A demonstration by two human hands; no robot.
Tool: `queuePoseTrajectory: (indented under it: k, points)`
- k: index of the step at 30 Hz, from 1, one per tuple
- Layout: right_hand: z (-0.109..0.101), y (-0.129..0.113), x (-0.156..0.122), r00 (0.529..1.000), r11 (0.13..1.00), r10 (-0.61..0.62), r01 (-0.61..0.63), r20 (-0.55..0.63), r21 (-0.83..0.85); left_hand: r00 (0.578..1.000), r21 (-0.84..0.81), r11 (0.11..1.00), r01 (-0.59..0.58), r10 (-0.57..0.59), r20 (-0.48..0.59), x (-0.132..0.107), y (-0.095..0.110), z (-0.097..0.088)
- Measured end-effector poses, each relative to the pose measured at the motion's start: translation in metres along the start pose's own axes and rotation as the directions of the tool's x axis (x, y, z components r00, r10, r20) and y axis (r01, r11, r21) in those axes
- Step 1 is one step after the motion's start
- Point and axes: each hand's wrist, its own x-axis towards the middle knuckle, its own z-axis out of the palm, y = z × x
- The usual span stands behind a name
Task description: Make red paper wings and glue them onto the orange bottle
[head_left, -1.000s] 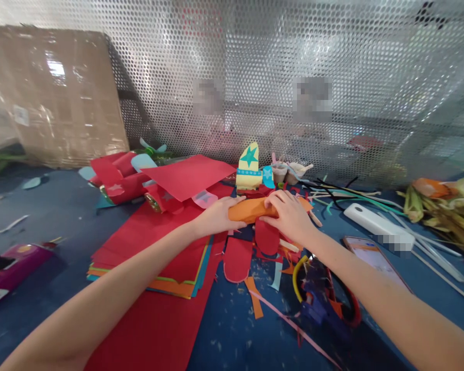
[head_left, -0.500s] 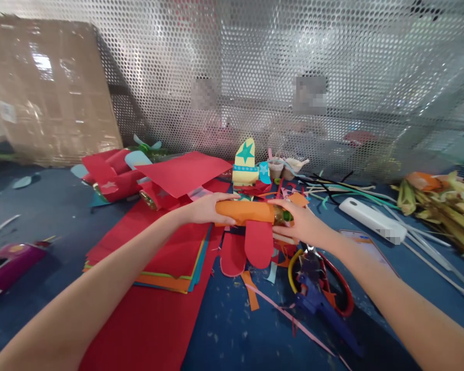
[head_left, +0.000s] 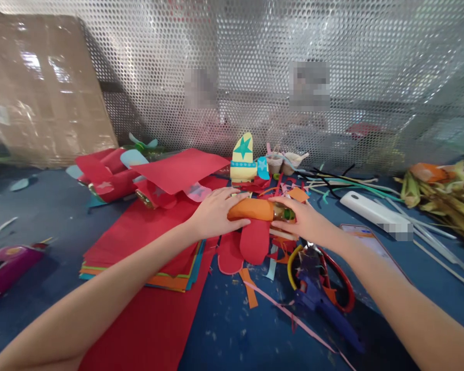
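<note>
My left hand wraps over the left half of an orange paper-covered tube held level above the blue table. My right hand grips the tube's right end, where a shiny green and gold bottle neck sticks out of the orange paper. A rounded red paper piece hangs from the underside of the tube. A second red rounded cut-out lies on the table just below it.
A stack of red and coloured paper sheets lies left. A blue glue gun, red-handled scissors, a phone and a white block lie right. Red paper-wrapped models, a yellow star fin, green stalks stand behind.
The tube went from lying under both hands to being held lifted at both ends. The orange wrap and my left hand have since shifted right, and more of the bottle neck shows by my right hand.
</note>
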Motion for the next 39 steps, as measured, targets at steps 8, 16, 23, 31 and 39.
queuePoseTrajectory:
  k: [8,16,23,31,39]
  points:
    - [0.003,0.001,0.001,0.999,0.999,0.016,-0.017,-0.037,-0.03,1.0,0.083,0.997,-0.002,0.002,0.004,0.001,0.001,0.002]
    - [0.006,0.003,0.0,0.998,0.997,0.004,-0.009,-0.057,-0.082,1.0,0.077,0.997,0.0,-0.001,0.008,0.002,0.001,0.003]
    - [0.01,0.006,0.001,0.996,0.996,-0.005,-0.003,-0.09,-0.092,1.0,-0.004,1.0,0.02,-0.02,-0.006,0.002,-0.002,0.003]
    - [0.006,0.009,0.002,0.992,0.997,0.032,-0.04,-0.119,-0.063,0.993,-0.154,0.987,0.038,-0.021,0.113,0.002,-0.031,-0.015]
    - [-0.004,0.013,0.0,0.982,0.996,-0.035,0.02,-0.187,-0.084,0.994,-0.204,0.973,0.108,-0.1,0.052,0.003,-0.044,-0.008]
